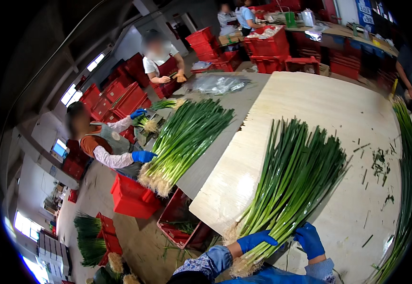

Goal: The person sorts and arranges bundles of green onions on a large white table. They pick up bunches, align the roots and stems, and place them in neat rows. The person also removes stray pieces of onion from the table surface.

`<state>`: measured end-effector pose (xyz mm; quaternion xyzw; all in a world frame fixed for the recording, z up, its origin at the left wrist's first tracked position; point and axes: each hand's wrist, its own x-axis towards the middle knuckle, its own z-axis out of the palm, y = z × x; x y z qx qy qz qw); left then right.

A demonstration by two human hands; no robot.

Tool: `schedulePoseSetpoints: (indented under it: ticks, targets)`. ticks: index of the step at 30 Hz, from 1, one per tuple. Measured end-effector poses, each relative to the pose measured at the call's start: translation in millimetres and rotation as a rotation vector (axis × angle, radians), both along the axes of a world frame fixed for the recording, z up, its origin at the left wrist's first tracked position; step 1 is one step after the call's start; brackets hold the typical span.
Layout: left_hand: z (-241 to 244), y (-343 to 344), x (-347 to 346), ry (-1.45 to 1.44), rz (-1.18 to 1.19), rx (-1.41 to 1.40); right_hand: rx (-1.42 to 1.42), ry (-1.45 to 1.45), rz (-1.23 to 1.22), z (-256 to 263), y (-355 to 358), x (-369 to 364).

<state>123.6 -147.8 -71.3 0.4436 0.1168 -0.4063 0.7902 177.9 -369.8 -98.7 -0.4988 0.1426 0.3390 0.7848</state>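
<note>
A large pile of green onions [294, 170] lies before me on the pale wooden tabletop [309, 96], leaves pointing away and rootlets [243, 266] towards me. My left hand [257, 241], in a blue glove, is closed around a lower group of white-green stalks just above their roots. Beside the pile's right edge is my right hand [309, 239], also blue-gloved, with its fingers bent against the stalks. Its fingertips are partly hidden, so whether it grips any stalk is unclear.
Cut leaf scraps [380, 165] litter the table's right side, near more long onions [410, 170]. Across a grey tabletop [209, 156], a blue-gloved co-worker [110, 142] touches another onion pile [191, 138]. A red crate [179, 223] stands below the table's left edge. Another person [163, 64] stands farther back.
</note>
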Motion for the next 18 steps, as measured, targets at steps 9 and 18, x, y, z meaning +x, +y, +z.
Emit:
schedulePoseSetpoints:
  ticks: [9, 18]
  targets:
    - [-34.1, 24.0, -32.7, 0.220, 0.016, -0.131, -0.113, -0.222, 0.142, 8.4, 14.3, -18.8]
    - [-18.3, 18.7, -60.7, 0.225, 0.048, -0.074, 0.532, 0.191, -0.156, -19.2, 11.7, -6.4]
